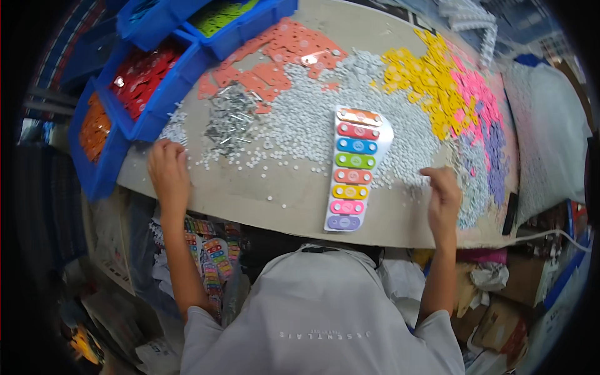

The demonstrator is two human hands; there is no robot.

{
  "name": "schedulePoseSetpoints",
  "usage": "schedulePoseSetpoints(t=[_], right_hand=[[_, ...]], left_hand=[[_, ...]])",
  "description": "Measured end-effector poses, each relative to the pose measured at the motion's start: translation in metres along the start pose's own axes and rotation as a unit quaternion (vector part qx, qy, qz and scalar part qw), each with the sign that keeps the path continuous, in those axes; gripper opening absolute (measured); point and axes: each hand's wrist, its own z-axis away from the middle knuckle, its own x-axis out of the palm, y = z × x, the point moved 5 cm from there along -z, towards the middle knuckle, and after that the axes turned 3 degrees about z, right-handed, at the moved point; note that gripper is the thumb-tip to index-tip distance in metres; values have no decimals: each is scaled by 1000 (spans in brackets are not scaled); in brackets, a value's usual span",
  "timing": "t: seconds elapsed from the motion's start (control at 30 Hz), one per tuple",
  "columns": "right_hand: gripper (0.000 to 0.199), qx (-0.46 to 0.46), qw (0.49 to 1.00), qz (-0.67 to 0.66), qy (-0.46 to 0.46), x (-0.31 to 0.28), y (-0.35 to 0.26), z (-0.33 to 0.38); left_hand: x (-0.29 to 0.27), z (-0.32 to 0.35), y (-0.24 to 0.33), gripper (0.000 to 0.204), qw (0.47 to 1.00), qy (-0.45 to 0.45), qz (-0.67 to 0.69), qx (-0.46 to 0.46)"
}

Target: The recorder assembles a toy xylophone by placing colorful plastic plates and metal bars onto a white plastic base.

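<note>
A white toy xylophone board lies on the table in front of me, its wide end away from me. Bars in several colours run down it, most with a white round cap at each end; caps are not visible on the nearest, a purple bar. My left hand is at the table's left, fingers curled together beside a small pile of white pieces. To the right of the board, my right hand is closed in a pinch next to the scattered white caps. Whatever either hand's fingertips hold is too small to make out.
Blue bins with red, orange, green and blue bars stand at the left. Metal pins lie heaped beside coral bars. Yellow bars, pink bars and purple bars cover the right. Finished-looking boards fill a bag below.
</note>
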Motion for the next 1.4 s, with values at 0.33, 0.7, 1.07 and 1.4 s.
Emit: schedulePoseSetpoints(t=[0.33,0.7,1.07,1.4], right_hand=[[21,11,959,-277,-55,53,-69,37],[26,-22,981,-191,23,66,-77,55],[25,-160,985,-65,16,66,-87,63],[15,316,814,-411,-262,94,-44,76]], left_hand=[[25,50,141,11,800,-278,520,-108],[54,85,189,16,509,-459,688,-239],[57,83,194,48,623,-459,594,-219],[67,85,212,75,649,-467,576,-168]])
